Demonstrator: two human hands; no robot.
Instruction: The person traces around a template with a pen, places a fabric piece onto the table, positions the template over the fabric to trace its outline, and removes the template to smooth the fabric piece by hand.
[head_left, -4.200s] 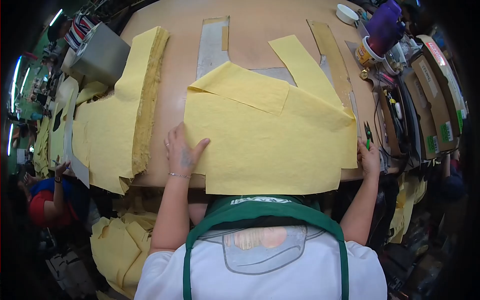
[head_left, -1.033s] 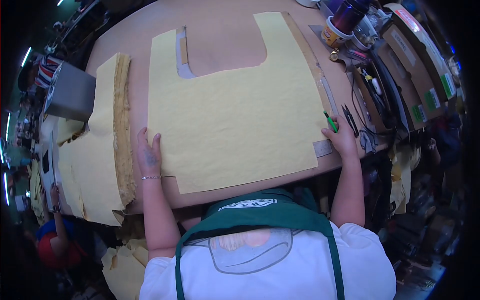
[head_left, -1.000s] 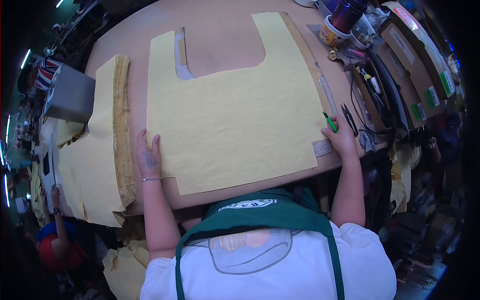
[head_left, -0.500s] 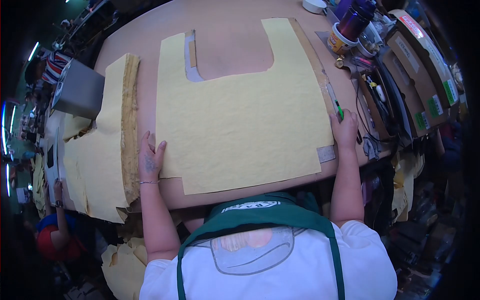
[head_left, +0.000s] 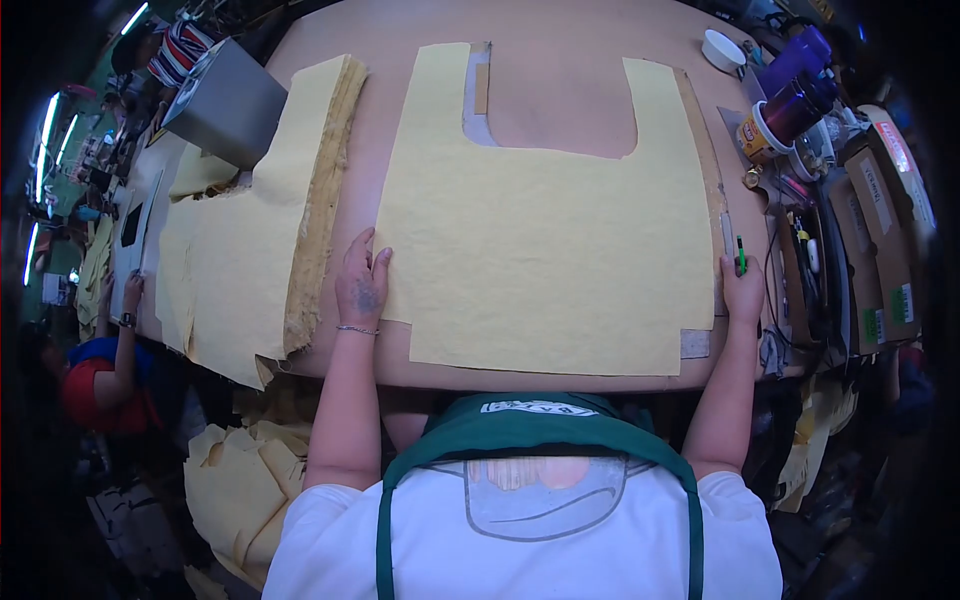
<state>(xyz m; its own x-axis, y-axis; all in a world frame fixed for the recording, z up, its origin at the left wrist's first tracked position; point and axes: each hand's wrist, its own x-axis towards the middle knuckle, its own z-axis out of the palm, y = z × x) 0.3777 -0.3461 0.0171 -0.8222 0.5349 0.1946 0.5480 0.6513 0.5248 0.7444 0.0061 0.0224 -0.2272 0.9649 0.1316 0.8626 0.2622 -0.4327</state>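
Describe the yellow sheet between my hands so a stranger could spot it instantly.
Start at the big tan table. Toward its near edge, between your left hand and right hand, lies a flat, pale yellow sheet with a wide U-shaped notch in its far side. That notch and its thin look set it apart from the thick, ragged yellow stack to its left.

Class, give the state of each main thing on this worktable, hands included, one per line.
Yellow sheet: unfolded, spread flat
Template: mostly covered, edges showing
Left hand: open, at the sheet's left edge
Right hand: closed around the green pen
Cloth stack: piled in layers, edge ragged
White bowl: upright, uncovered
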